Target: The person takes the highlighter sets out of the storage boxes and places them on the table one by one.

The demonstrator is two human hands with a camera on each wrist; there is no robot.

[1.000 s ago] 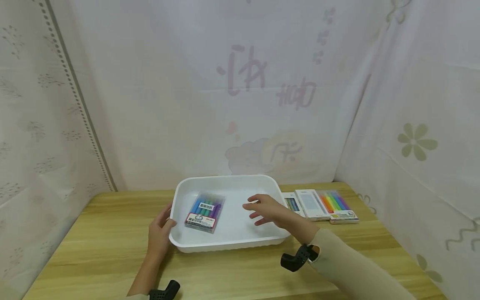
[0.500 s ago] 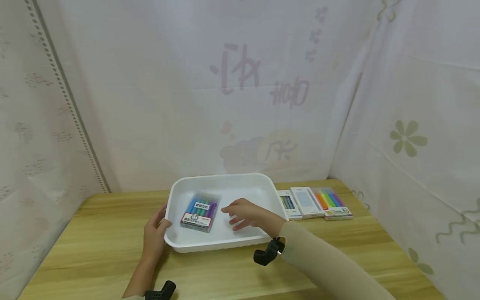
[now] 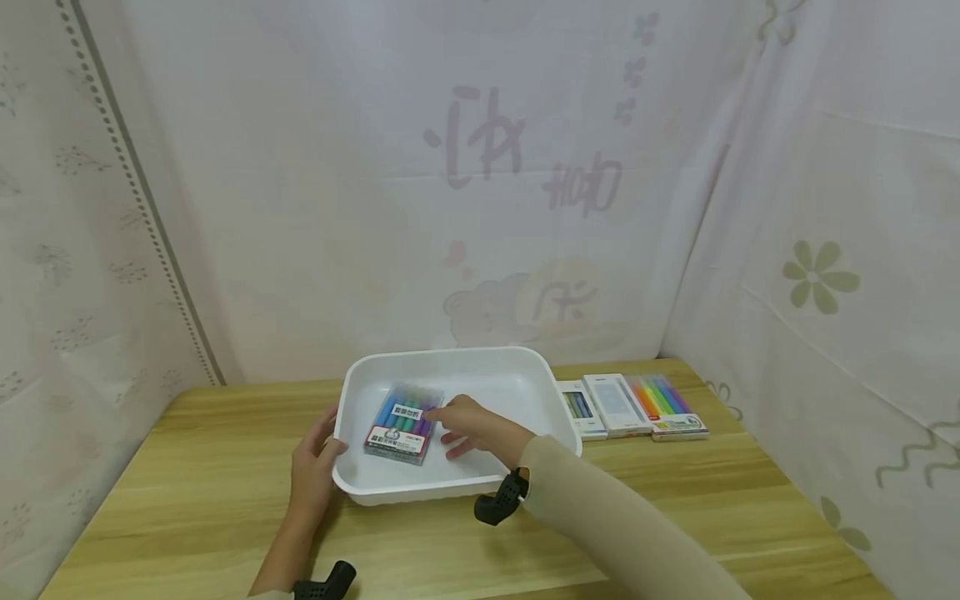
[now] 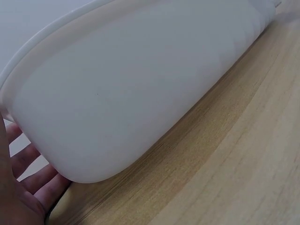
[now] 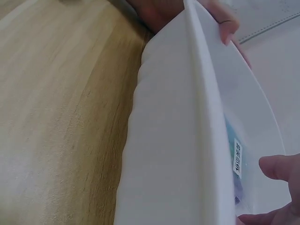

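A white plastic tray [image 3: 517, 382] stands on the wooden table. My left hand [image 3: 313, 471] grips its left rim, thumb over the edge; in the left wrist view the other fingers [image 4: 35, 176] lie along the outside wall. Inside the tray, toward its left, lies a clear pack of colored pens [image 3: 401, 429] with a white label. My right hand [image 3: 480, 429] hovers over the tray with fingers spread, fingertips right at the pack's right side. In the right wrist view the thumb [image 5: 276, 166] and a finger are apart beside the pack, which the tray wall partly hides.
To the right of the tray lie a white box with a window showing pens [image 3: 577, 406], a white box with a pale blue panel [image 3: 618, 406] and a clear pack of rainbow-colored pens [image 3: 663, 404]. Pale printed cloth [image 3: 337, 208] hangs behind and along both sides of the table [image 3: 225, 467].
My right hand has moved left across the tray to the pen pack. The left hand has stayed on the rim, and the tray and packs look unmoved apart from a slight camera shift.
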